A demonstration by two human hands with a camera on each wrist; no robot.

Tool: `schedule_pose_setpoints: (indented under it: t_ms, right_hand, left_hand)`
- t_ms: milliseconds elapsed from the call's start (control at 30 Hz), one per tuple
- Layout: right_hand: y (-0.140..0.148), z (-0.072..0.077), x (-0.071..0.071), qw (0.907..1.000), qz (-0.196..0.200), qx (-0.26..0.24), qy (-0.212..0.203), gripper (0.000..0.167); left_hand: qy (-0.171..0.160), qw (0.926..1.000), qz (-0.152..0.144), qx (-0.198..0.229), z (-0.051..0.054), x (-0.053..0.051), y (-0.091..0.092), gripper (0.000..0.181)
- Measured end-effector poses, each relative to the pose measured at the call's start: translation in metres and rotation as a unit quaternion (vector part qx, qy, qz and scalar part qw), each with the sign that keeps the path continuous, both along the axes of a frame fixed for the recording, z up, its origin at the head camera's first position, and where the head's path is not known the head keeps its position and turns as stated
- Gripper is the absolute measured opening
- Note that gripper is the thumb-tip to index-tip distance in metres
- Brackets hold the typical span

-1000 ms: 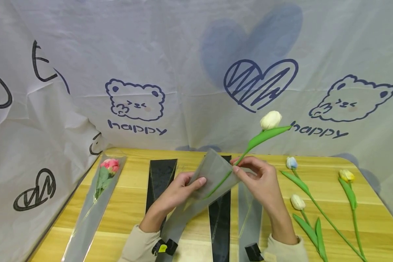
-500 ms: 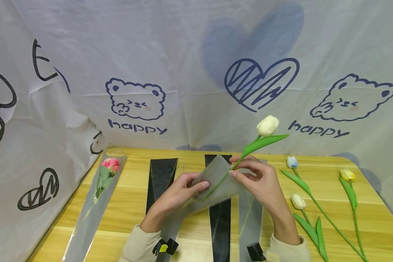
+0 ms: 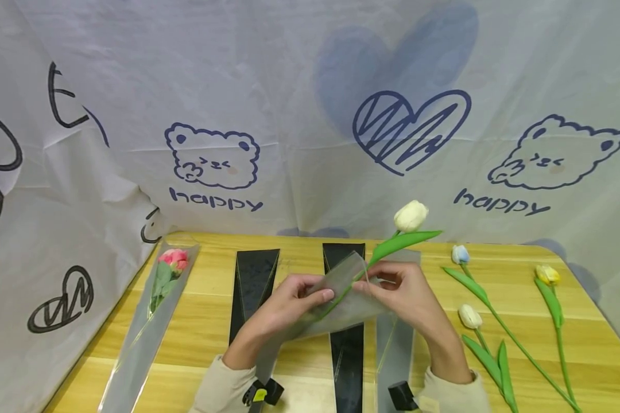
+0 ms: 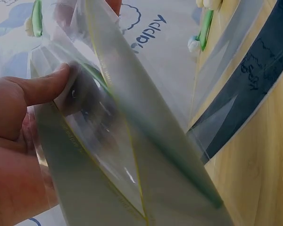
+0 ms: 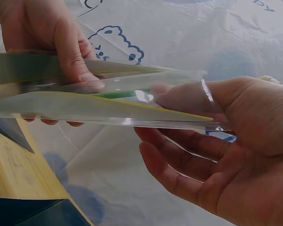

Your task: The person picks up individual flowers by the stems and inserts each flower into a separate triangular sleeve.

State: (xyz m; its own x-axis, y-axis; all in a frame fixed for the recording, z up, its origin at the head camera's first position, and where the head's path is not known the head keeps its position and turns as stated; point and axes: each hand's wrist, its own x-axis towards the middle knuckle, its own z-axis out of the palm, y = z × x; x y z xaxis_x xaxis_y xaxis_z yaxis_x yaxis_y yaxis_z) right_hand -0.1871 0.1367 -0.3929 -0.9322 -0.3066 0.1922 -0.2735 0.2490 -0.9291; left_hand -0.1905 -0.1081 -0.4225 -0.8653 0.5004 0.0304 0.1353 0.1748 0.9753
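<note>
A white tulip (image 3: 411, 216) with green leaves leans up and right, its stem running down inside a grey translucent flower sleeve (image 3: 353, 265). My left hand (image 3: 284, 307) grips the sleeve's left side, thumb on top and fingers beneath. At the sleeve's mouth my right hand (image 3: 413, 295) pinches the stem. In the right wrist view, that hand's thumb shows through the clear film, while its other fingers curve below the sleeve. Through the film in the left wrist view, the green stem (image 4: 165, 148) slants toward the sleeve's right edge. The bloom stays outside the sleeve.
A pink flower (image 3: 174, 260) in a grey sleeve lies at the left. Black sleeves (image 3: 255, 281) and another grey sleeve (image 3: 395, 355) lie under and beside my hands. On the right are blue (image 3: 460, 255), white (image 3: 469, 317) and yellow (image 3: 547, 275) tulips. A printed cloth (image 3: 299, 115) hangs behind.
The white tulip has moved down and left, its stem sliding deeper into the sleeve. My right hand has come lower and closer to the left hand, its thumb now inside the sleeve's mouth.
</note>
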Motion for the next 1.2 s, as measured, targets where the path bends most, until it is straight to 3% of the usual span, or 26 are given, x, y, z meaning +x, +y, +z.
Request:
schedule_pose_setpoints:
  t_ms: [200,400,567,767,967,1200]
  right_hand:
    - [-0.001,-0.001,-0.003,0.9998,0.0,0.018,0.011,0.008]
    - [0.0,-0.002,-0.004,0.9996,-0.005,0.023,0.014,0.01]
    - [0.002,-0.002,-0.002,0.9992,-0.021,-0.031,0.012,0.015]
    - [0.004,-0.001,-0.003,0.9948,-0.022,-0.094,0.031,0.013]
    - [0.005,0.0,-0.002,0.9983,-0.004,-0.056,0.015,0.009]
    - [0.005,-0.001,-0.001,0.9995,0.017,-0.026,0.011,0.007]
  left_hand:
    - [-0.01,0.9999,-0.003,0.004,0.002,0.002,0.002,0.024]
    - [-0.012,0.9997,0.019,0.007,-0.001,0.003,0.007,0.028]
    - [-0.012,0.999,0.04,0.016,-0.003,0.002,0.01,0.029]
    - [-0.007,0.9992,0.038,0.01,-0.002,0.003,0.01,0.028]
    - [-0.012,0.9991,0.041,0.002,0.001,0.005,0.011,0.03]
    - [-0.009,0.9997,0.022,0.004,0.001,0.006,0.01,0.028]
